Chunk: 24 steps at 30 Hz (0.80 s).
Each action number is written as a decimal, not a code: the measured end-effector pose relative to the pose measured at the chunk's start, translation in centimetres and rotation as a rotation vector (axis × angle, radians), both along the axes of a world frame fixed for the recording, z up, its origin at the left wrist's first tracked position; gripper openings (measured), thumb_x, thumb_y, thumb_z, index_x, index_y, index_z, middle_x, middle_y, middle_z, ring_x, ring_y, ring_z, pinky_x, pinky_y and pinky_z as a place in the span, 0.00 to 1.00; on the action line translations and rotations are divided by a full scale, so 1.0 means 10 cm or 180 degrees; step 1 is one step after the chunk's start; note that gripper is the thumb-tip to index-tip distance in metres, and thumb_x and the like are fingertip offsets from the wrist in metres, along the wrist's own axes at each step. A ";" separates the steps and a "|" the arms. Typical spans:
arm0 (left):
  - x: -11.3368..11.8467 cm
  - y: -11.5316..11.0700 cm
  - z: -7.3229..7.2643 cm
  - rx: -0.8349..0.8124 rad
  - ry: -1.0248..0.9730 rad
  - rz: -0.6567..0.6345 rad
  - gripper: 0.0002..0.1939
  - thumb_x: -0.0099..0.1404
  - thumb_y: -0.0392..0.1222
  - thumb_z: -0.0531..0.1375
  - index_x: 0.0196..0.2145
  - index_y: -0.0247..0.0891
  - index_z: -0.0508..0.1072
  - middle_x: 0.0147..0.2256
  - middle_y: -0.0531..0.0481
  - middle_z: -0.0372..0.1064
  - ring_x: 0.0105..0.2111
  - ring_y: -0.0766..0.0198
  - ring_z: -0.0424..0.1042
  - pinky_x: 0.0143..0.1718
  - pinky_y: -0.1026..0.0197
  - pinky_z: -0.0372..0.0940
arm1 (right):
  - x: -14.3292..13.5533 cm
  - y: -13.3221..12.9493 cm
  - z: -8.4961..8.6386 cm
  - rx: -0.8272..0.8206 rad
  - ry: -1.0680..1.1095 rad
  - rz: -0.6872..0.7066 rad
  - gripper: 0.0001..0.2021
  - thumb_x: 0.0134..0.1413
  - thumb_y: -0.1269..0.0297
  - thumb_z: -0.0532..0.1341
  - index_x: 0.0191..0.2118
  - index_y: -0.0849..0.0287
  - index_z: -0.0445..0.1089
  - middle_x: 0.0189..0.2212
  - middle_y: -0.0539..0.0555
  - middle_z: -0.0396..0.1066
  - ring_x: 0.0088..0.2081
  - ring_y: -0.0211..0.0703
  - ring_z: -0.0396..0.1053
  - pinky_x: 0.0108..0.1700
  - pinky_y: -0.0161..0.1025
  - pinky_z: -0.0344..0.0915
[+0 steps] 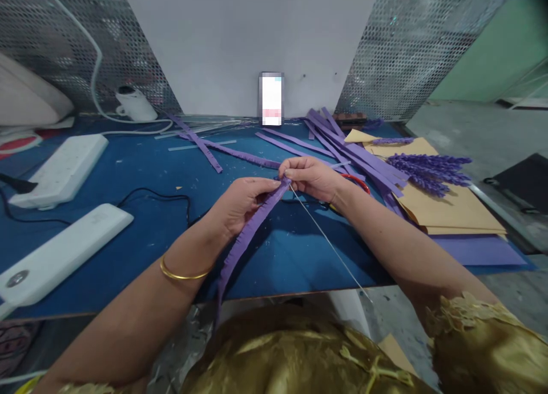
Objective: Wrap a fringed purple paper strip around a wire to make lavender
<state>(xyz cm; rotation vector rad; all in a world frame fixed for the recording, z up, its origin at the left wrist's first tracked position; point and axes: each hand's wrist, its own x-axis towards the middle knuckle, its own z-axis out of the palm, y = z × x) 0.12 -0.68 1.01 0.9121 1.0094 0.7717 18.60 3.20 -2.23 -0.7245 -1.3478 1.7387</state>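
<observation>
A long purple paper strip with a frilled edge hangs from between my two hands, down past the table's front edge. My left hand pinches the strip near its upper end. Close beside it, my right hand is closed on the tip of the strip, where a thin pale wire meets the paper. The wire slants down to the right from my fingers. The fingertips of both hands nearly touch. Behind my right wrist, red-handled scissors are partly hidden.
Purple strips lie at the back of the blue table. Finished purple flower sprigs rest on brown paper at right. A phone stands at the back. On the left are a power strip and a white device.
</observation>
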 end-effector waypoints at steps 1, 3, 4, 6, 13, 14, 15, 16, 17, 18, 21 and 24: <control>0.00 0.00 0.00 0.0022 0.0026 -0.0027 0.10 0.49 0.39 0.69 0.19 0.35 0.72 0.15 0.58 0.58 0.15 0.75 0.50 0.17 0.66 0.48 | 0.01 0.01 0.00 0.0063 -0.0053 -0.0012 0.13 0.45 0.60 0.74 0.31 0.62 0.74 0.23 0.46 0.68 0.23 0.29 0.59 0.25 0.29 0.58; -0.01 0.00 -0.01 0.0092 0.0097 -0.0085 0.09 0.49 0.40 0.68 0.19 0.35 0.73 0.16 0.58 0.59 0.15 0.75 0.50 0.18 0.66 0.47 | 0.03 0.01 -0.01 0.0224 -0.0185 -0.0013 0.14 0.46 0.58 0.73 0.31 0.62 0.73 0.23 0.47 0.68 0.23 0.30 0.59 0.23 0.29 0.54; -0.01 0.00 -0.02 0.0123 0.0128 -0.0107 0.08 0.49 0.40 0.69 0.20 0.34 0.74 0.17 0.57 0.61 0.16 0.74 0.52 0.18 0.66 0.47 | 0.04 0.02 -0.01 0.0314 -0.0252 0.0004 0.14 0.47 0.57 0.72 0.31 0.62 0.73 0.23 0.47 0.68 0.23 0.30 0.58 0.23 0.30 0.53; -0.01 -0.01 -0.03 0.0163 0.0186 -0.0108 0.08 0.48 0.40 0.69 0.21 0.35 0.75 0.18 0.56 0.63 0.17 0.73 0.55 0.18 0.66 0.48 | 0.06 0.02 -0.01 0.0487 -0.0377 0.0050 0.13 0.49 0.57 0.71 0.30 0.62 0.72 0.23 0.47 0.67 0.23 0.30 0.58 0.23 0.30 0.52; 0.02 -0.04 -0.03 0.0220 0.0584 -0.0019 0.06 0.47 0.40 0.68 0.22 0.35 0.77 0.19 0.53 0.67 0.18 0.70 0.59 0.20 0.65 0.52 | 0.11 0.00 0.10 0.1069 -0.0957 0.0176 0.09 0.51 0.61 0.69 0.30 0.61 0.71 0.24 0.47 0.67 0.25 0.32 0.59 0.28 0.32 0.56; 0.02 -0.04 -0.04 0.0233 0.0614 -0.0012 0.06 0.47 0.40 0.68 0.22 0.35 0.77 0.19 0.52 0.68 0.18 0.70 0.60 0.20 0.65 0.52 | 0.11 -0.01 0.11 0.1111 -0.1055 0.0185 0.09 0.51 0.62 0.68 0.30 0.61 0.71 0.24 0.47 0.67 0.26 0.33 0.60 0.29 0.32 0.57; 0.03 -0.04 -0.04 0.0242 0.0628 -0.0006 0.06 0.47 0.40 0.68 0.22 0.35 0.77 0.19 0.52 0.68 0.18 0.70 0.60 0.20 0.65 0.52 | 0.11 -0.01 0.13 0.1149 -0.1151 0.0188 0.09 0.51 0.62 0.68 0.30 0.61 0.71 0.24 0.48 0.67 0.26 0.33 0.60 0.29 0.33 0.57; 0.03 -0.04 -0.05 0.0246 0.0639 0.0003 0.06 0.47 0.39 0.68 0.22 0.35 0.77 0.19 0.52 0.68 0.18 0.70 0.60 0.19 0.65 0.53 | 0.11 -0.02 0.14 0.1186 -0.1234 0.0190 0.09 0.51 0.62 0.68 0.30 0.61 0.70 0.23 0.48 0.67 0.26 0.34 0.60 0.28 0.33 0.57; 0.04 -0.04 -0.05 0.0248 0.0658 0.0010 0.05 0.47 0.39 0.68 0.21 0.35 0.77 0.19 0.52 0.67 0.18 0.70 0.60 0.19 0.65 0.53 | 0.10 -0.02 0.14 0.1222 -0.1286 0.0186 0.09 0.51 0.62 0.68 0.29 0.61 0.70 0.23 0.48 0.66 0.26 0.34 0.60 0.28 0.33 0.56; 0.04 -0.04 -0.04 0.0249 0.0685 0.0021 0.05 0.48 0.39 0.68 0.21 0.35 0.77 0.18 0.53 0.67 0.17 0.70 0.59 0.19 0.65 0.52 | 0.09 -0.02 0.15 0.1257 -0.1309 0.0176 0.09 0.51 0.62 0.67 0.29 0.61 0.70 0.23 0.48 0.66 0.25 0.34 0.60 0.28 0.33 0.56; 0.05 -0.05 -0.01 0.0260 0.0772 0.0015 0.06 0.49 0.40 0.67 0.21 0.35 0.76 0.16 0.54 0.64 0.16 0.71 0.57 0.17 0.66 0.48 | 0.06 -0.03 0.14 0.1363 -0.1303 0.0139 0.10 0.52 0.61 0.67 0.28 0.61 0.69 0.22 0.47 0.65 0.25 0.33 0.58 0.27 0.33 0.54; 0.04 -0.07 0.03 0.0358 0.0781 -0.0048 0.07 0.50 0.40 0.66 0.20 0.35 0.74 0.15 0.57 0.59 0.15 0.73 0.52 0.16 0.67 0.44 | 0.04 -0.04 0.14 0.1473 -0.1306 0.0077 0.10 0.52 0.62 0.67 0.27 0.61 0.67 0.21 0.46 0.63 0.24 0.32 0.56 0.26 0.32 0.53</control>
